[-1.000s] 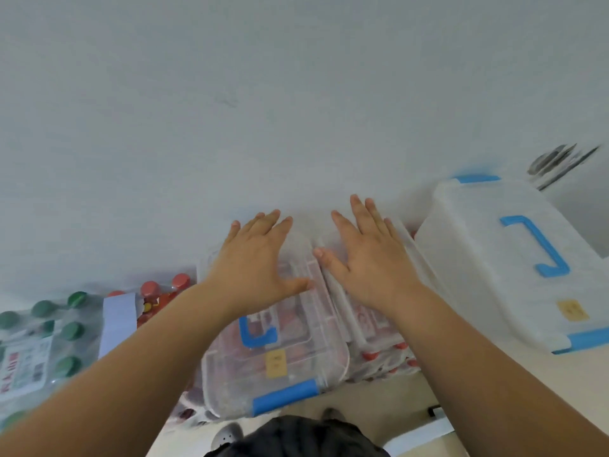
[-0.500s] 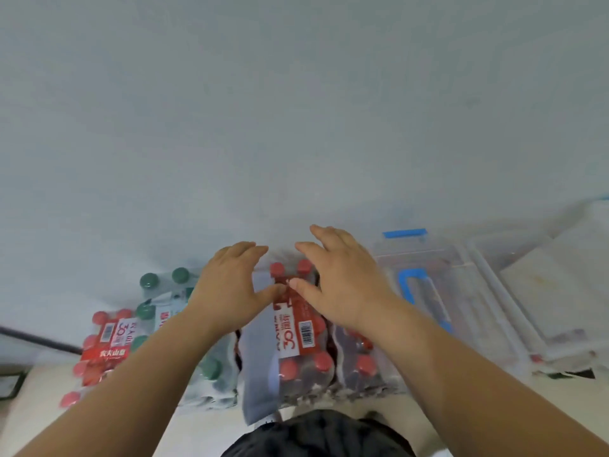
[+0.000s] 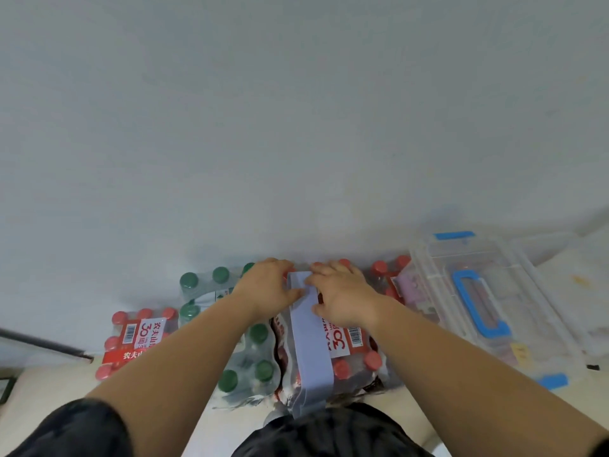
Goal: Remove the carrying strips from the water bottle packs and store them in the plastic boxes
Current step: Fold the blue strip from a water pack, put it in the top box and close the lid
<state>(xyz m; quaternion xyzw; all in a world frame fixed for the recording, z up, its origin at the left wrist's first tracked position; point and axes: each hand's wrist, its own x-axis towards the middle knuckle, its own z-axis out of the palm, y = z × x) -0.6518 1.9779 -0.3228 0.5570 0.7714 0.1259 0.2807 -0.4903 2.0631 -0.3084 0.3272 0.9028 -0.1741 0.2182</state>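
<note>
Head view: low in the centre of the frame sits a red-capped bottle pack [image 3: 354, 346], a grey-blue carrying strip [image 3: 309, 344] running over its top. Both hands meet at the strip's far end. The left hand [image 3: 267, 288] and right hand [image 3: 342, 298] curl their fingers round it, thumbs on its edges. At lower right lies a clear plastic box [image 3: 534, 291] with a blue handle; just left of the red-capped pack is a green-capped pack [image 3: 204, 285].

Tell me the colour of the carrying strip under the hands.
The carrying strip is pale grey-blue; the head view shows it best.
</note>
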